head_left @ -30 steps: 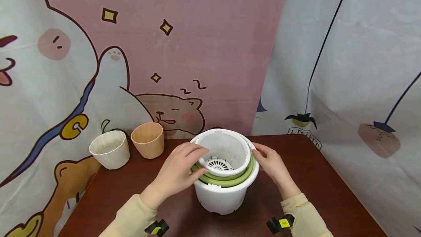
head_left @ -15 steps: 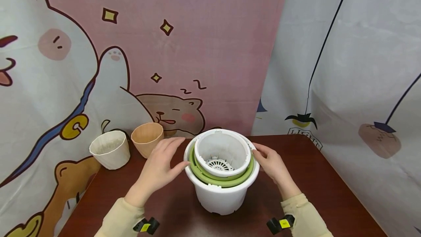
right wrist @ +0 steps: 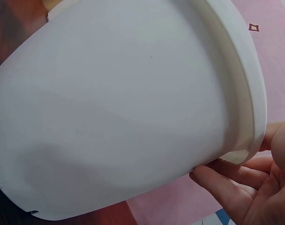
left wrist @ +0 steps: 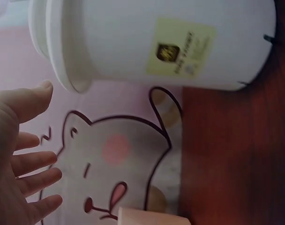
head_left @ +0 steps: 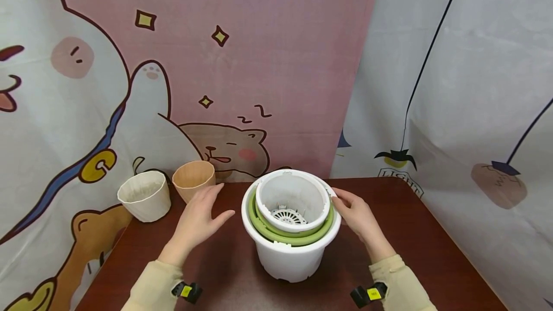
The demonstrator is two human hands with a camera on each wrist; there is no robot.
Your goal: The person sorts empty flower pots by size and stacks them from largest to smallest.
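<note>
Nesting seems the step in hand: at the lower centre of the head view, a large white pot stands on the worktop, holding green rims and a smaller white pot. The right hand grips the outer rim; the left hand, fingers extended, holds nothing. If another pot is wanted, the next move calls for reaching left toward the peach pot or cream pot. The pot's yellow label is too blurred to read; backdrop lettering, right of centre, reads "LIGHT".
</note>
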